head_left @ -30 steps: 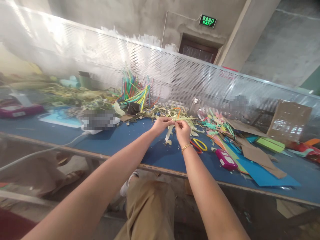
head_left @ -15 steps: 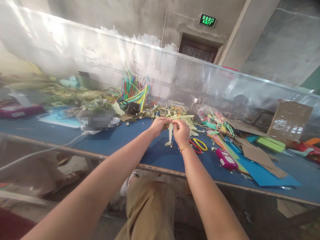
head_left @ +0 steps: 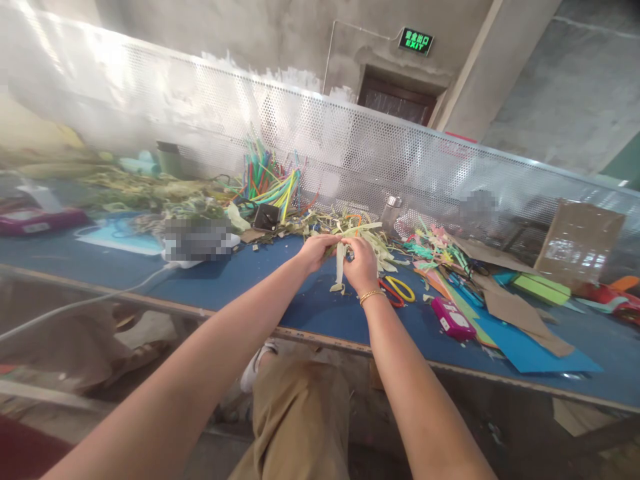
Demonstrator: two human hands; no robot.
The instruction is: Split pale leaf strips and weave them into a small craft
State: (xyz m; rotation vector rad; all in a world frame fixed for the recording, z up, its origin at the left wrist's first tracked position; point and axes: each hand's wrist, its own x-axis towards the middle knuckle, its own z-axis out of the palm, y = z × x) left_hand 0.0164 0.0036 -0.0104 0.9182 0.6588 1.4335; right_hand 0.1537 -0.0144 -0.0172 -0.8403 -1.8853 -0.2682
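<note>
the left hand [head_left: 316, 253] and the right hand [head_left: 361, 265] meet over the blue table [head_left: 200, 280], fingertips nearly touching, pinched on a pale green leaf strip [head_left: 369, 229]. one length of it sticks out to the right above the right hand, and another pale piece [head_left: 340, 267] hangs down between the hands; whether the two are joined is hard to tell at this blur. behind them lies a heap of dry leaf scraps [head_left: 320, 220], against a perforated metal screen [head_left: 350, 143]. a gold bracelet [head_left: 371, 296] circles the right wrist.

just right of that wrist lie scissors [head_left: 400, 289] with yellow and red handles, then a magenta box [head_left: 453, 319] beside blue sheets [head_left: 535, 343] with brown paper on top. to the left, a bundle of colored stems [head_left: 265, 177] leans near a black adapter [head_left: 267, 217], and a white power strip [head_left: 200, 257] trails its cable toward the table's near edge.
</note>
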